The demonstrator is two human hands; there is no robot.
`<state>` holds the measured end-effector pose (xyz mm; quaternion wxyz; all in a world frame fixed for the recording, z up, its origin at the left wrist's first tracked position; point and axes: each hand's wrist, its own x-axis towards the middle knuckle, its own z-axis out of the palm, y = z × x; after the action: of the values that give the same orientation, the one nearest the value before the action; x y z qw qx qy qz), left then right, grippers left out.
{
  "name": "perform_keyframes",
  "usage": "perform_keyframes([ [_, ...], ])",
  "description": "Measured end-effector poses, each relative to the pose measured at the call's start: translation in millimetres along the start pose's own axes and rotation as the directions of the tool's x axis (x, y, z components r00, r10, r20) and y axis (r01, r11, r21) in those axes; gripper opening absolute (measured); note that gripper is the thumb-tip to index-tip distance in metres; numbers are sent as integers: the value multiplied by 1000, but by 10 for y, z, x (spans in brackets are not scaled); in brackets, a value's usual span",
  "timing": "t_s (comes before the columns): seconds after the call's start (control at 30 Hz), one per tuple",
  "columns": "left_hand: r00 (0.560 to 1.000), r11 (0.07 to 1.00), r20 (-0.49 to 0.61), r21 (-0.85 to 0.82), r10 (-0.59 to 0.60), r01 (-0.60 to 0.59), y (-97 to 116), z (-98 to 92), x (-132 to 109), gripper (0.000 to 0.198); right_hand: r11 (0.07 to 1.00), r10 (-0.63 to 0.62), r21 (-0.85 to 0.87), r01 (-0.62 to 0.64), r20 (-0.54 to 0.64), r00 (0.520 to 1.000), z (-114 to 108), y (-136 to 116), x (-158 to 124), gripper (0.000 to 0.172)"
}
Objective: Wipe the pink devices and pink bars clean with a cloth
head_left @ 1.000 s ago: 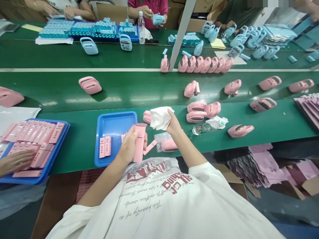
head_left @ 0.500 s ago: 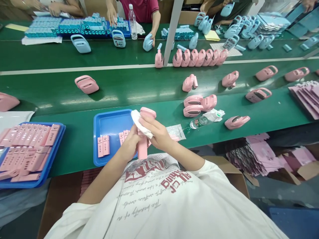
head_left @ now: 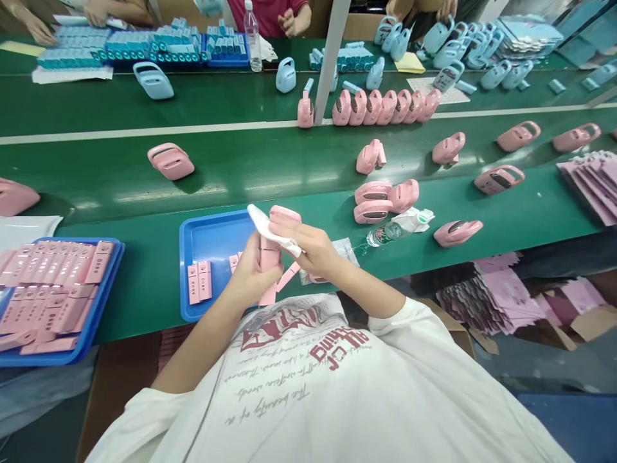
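Observation:
My left hand (head_left: pixel 253 273) is wrapped round a pink device (head_left: pixel 269 253) with a rounded head, held upright over the right edge of a blue tray (head_left: pixel 186 283). A folded white cloth (head_left: pixel 264 225) lies across the device's upper part, pinched in my right hand (head_left: pixel 311 247). Below my hands, a slim pink piece (head_left: pixel 288 276) shows; whether it is attached to the device I cannot tell. Inside the tray stand two small pink boxes (head_left: pixel 199 281), and a few more are partly hidden behind my left hand.
A blue tray (head_left: pixel 118 257) of pink boxes is at the left. Right of my hands are a clear packet (head_left: pixel 346 249), a bottle (head_left: pixel 385 234) and pink devices (head_left: pixel 373 211). A metal post (head_left: pixel 330 64) rises beyond the belt; people's hands work across it.
My right hand and the cloth have shifted slightly, the cloth now more slanted. The device has dropped lower in my left hand. Across the belt, a person's hand has let go of a blue device.

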<state>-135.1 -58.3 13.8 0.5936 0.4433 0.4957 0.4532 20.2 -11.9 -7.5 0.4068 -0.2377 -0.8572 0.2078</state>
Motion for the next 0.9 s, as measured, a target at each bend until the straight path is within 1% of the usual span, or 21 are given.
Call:
perform_keyframes([
  [0.07, 1000, 1000, -10, -10, 25, -25, 17, 10, 4, 62, 1000, 16, -9, -16, 1, 1000, -11, -26, -16, 41],
  [0.13, 999, 999, -9, -2, 45, -45, 31, 14, 7, 65, 1000, 27, -8, -27, 34, 999, -20, -62, -28, 41],
  [0.23, 998, 998, -11, 37, 54, -54, 54, 2, 17, 64, 998, 63, -7, -63, 27, 998, -27, -110, -15, 40],
  [0.33, 1000, 999, 2, -11, 31, -31, 103, -21, 25, 65, 999, 54, -5, -54, 8, 998, -41, -102, 33, 37],
  [0.37, 1000, 1000, 11, -19, 11, -11, 129, -26, 20, 65, 998, 68, 6, -68, -2, 998, -55, -80, 52, 36],
  [0.4, 1000, 1000, 20, -15, -11, 11, 160, -27, 10, 64, 993, 113, 20, -112, -26, 993, -77, -50, 71, 35],
  [0.43, 999, 999, 28, -4, -32, 32, 193, -23, -4, 64, 981, 192, 40, -190, -63, 979, -103, -17, 88, 35],
  [0.47, 998, 999, 31, 3, -49, 49, 227, -14, -22, 64, 955, 296, 67, -290, -108, 949, -133, 11, 104, 37],
  [0.5, 998, 998, 33, 1, -59, 59, 258, -2, -40, 65, 917, 397, 100, -385, -153, 905, -161, 30, 117, 40],
  [0.53, 998, 998, 34, -8, -62, 62, 283, 13, -56, 66, 883, 469, 136, -449, -188, 863, -184, 33, 128, 44],
  [0.57, 998, 998, 29, -19, -58, 59, 300, 27, -67, 67, 866, 498, 165, -472, -204, 843, -199, 19, 136, 46],
  [0.6, 998, 998, 20, -25, -54, 55, 307, 40, -73, 67, 872, 485, 179, -455, -203, 851, -204, -12, 142, 48],
  [0.63, 998, 998, 14, -24, -55, 55, 304, 49, -74, 67, 898, 434, 173, -406, -184, 882, -198, -54, 145, 47],
  [0.7, 999, 998, 7, -24, -52, 52, 276, 56, -64, 64, 958, 276, 108, -265, -106, 955, -161, -145, 147, 44],
  [0.73, 999, 999, 6, -31, -41, 41, 259, 55, -57, 63, 978, 203, 64, -200, -53, 978, -138, -180, 145, 43],
  [0.77, 1000, 999, 10, -40, -24, 24, 242, 53, -51, 63, 989, 144, 22, -144, -3, 990, -116, -200, 144, 42],
  [0.83, 1000, 999, 15, -48, 21, -21, 223, 48, -47, 64, 998, 62, -27, -60, 71, 996, -87, -198, 142, 41],
  [0.9, 999, 999, 20, -23, 38, -37, 219, 42, -49, 64, 999, 26, -34, -23, 98, 995, -78, -160, 147, 41],
])
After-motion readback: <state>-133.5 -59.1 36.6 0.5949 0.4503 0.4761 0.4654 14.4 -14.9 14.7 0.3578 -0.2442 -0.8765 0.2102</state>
